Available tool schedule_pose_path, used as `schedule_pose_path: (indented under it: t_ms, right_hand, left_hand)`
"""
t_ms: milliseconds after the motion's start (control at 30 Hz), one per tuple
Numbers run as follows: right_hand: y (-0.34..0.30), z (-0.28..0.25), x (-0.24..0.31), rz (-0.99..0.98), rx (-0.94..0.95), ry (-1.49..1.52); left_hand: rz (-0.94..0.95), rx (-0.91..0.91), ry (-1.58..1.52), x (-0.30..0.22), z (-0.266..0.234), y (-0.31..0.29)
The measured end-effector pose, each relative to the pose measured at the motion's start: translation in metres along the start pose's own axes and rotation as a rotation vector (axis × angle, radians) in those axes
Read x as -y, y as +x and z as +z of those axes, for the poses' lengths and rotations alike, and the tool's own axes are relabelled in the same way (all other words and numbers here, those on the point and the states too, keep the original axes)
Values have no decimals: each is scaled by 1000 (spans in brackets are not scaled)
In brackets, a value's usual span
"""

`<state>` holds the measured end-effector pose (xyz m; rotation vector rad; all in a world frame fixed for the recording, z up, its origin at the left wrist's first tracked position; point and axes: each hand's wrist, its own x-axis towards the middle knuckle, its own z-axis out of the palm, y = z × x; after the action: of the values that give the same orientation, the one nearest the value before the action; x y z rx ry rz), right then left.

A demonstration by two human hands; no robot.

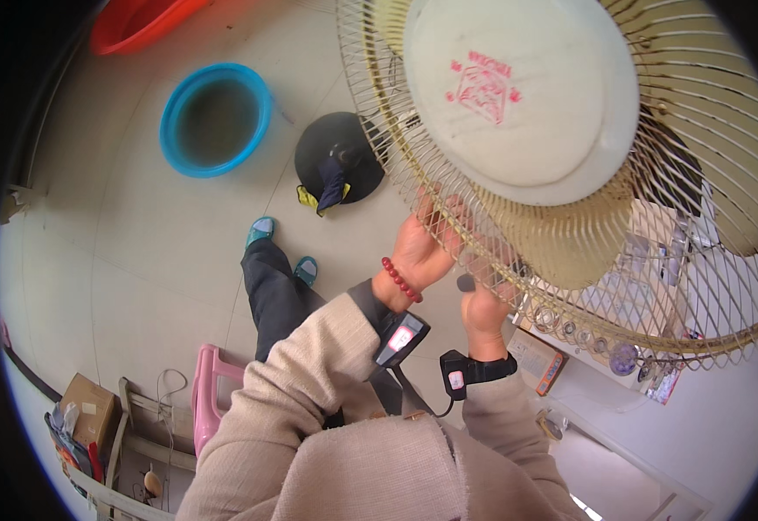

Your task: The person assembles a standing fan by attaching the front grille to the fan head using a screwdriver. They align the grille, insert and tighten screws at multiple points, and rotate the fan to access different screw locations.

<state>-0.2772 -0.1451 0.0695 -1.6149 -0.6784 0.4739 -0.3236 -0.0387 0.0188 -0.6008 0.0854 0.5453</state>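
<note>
A standing fan's rusty wire guard fills the upper right, with a white round centre cap bearing a red print. Pale blades show through the wires. My left hand, with a red bead bracelet at the wrist, is at the guard's lower left rim; its curled fingers are partly behind the wires and grip the rim. Close by on the right, my right hand is raised behind the rim, fingers bent and partly covered by wires. A small dark round piece is beside its thumb; what the fingers hold is unclear.
On the tiled floor are a blue basin of murky water, a red basin and a black rounded object with a dark and yellow cloth. A pink stool and cardboard box are lower left; a cluttered table is right.
</note>
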Motion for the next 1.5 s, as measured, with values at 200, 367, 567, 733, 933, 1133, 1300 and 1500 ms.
schedule_pose_path:
  t_ms: [200, 367, 567, 733, 933, 1133, 1300, 1500]
  right_hand:
    - [8, -9, 8, -23, -109, 23]
    - [8, -13, 20, -4, -132, -18]
    - [5, -8, 21, -37, -166, 22]
    - [2, -5, 27, -42, -243, 39]
    - [5, -11, 39, -29, -212, 14]
    - [7, -15, 43, -39, -216, -7]
    - [8, -16, 45, -39, -211, -54]
    - [10, -21, 39, -36, -225, -71]
  left_hand:
    - [-59, -151, 34, 3, -5, -2]
    - [-91, -143, 89, -1, -12, -1]
    - [-97, -89, 76, 0, -20, 3]
    - [-128, -92, 40, 2, -23, 2]
    - [-133, -145, 32, 2, -11, -1]
    - [-141, -224, 110, -2, 9, -8]
    - [-114, -252, 233, -2, 15, -8]
    - [-97, -242, 227, -3, 9, -6]
